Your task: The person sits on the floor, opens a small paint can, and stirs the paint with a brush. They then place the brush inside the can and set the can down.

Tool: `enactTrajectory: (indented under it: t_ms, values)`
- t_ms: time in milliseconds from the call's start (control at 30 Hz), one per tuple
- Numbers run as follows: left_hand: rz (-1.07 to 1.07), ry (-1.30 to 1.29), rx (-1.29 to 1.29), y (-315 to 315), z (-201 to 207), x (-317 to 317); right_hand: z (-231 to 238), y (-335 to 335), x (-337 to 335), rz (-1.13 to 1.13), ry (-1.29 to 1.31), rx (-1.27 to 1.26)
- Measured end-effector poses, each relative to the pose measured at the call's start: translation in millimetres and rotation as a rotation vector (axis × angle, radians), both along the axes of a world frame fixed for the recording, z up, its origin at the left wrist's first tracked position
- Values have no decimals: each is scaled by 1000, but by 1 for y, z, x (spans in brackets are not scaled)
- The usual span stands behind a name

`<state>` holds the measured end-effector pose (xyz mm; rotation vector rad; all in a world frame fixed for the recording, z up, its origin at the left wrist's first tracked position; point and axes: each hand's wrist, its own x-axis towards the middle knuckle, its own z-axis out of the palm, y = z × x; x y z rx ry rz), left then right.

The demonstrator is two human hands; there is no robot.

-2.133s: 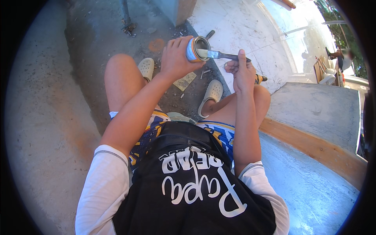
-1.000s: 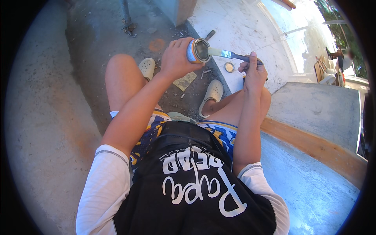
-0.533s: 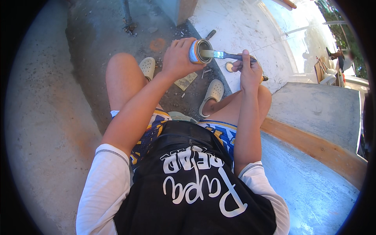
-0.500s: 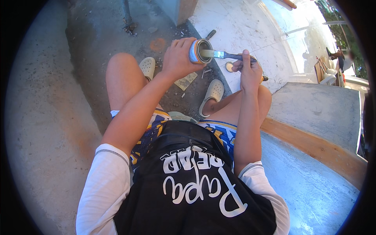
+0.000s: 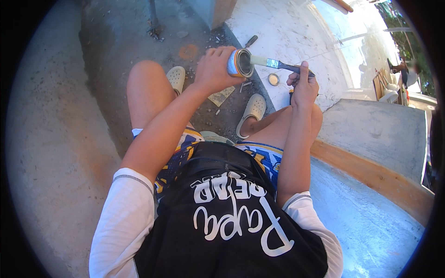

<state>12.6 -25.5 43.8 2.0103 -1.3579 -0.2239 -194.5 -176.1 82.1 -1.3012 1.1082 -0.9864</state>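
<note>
My left hand (image 5: 213, 69) is wrapped round a small tin can (image 5: 233, 64) with an orange and blue label, tilted so its open mouth faces right. In my right hand (image 5: 303, 87) is a paintbrush (image 5: 288, 67), gripped by its dark handle. The brush's pale bristles point left, with their tip at the can's rim. How much the can holds is too dark to tell. A round lid (image 5: 274, 79) lies on the white board (image 5: 308, 51) just beyond my right hand. Farther off on the board's edge is a dark-handled tool (image 5: 251, 41).
Debris and a flat yellowish piece (image 5: 221, 96) lie on the concrete floor (image 5: 111, 46) between my clog-clad feet. To the right are a grey panel (image 5: 375, 134) and a wooden plank (image 5: 371, 178). A person (image 5: 410, 74) is at the far right, by some tools. A post (image 5: 222, 13) stands ahead.
My right hand has drawn the paintbrush rightward, so its bristles have come out of the can's mouth to the rim. The can has shifted slightly to the right.
</note>
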Motion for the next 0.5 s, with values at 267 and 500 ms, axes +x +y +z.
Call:
enactTrajectory:
  t_ms: [267, 500]
  values:
    - [-47, 6, 3, 1, 3, -2, -5, 9, 12, 112, 40, 6]
    - [-59, 4, 39, 1, 3, -1, -7, 4, 9, 84, 98, -40]
